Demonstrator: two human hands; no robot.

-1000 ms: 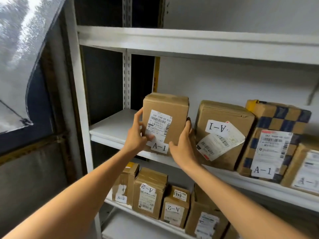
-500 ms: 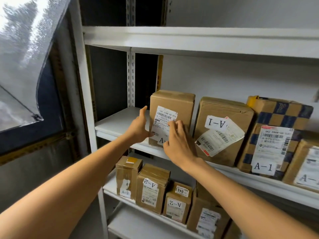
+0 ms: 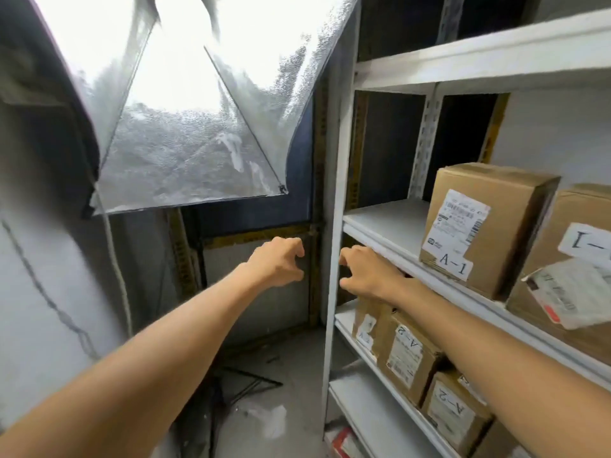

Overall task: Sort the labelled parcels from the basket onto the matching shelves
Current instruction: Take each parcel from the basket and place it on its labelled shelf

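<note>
A brown cardboard parcel labelled A-1 point(image 3: 486, 223) stands upright on the white A-1 shelf point(image 3: 386, 226), left of another brown A-1 parcel point(image 3: 575, 269) with an upside-down label. My left hand point(image 3: 277, 262) hangs in the air left of the shelf post, fingers loosely curled, holding nothing. My right hand point(image 3: 367, 272) hovers in front of the shelf edge, also loosely curled and empty, well left of the parcel. On the shelf below stand several A-2 parcels point(image 3: 406, 355). The basket is out of view.
The white shelf post point(image 3: 337, 226) stands between my hands. A large silver light reflector point(image 3: 198, 127) hangs at the upper left, with its dark stand legs point(image 3: 238, 388) on the grey floor. A higher shelf point(image 3: 479, 61) runs across the top right.
Both hands let go of the A-1 parcel, which stays on the shelf, and pulled back to the left. My view has swung left, away from the shelves toward the reflector.
</note>
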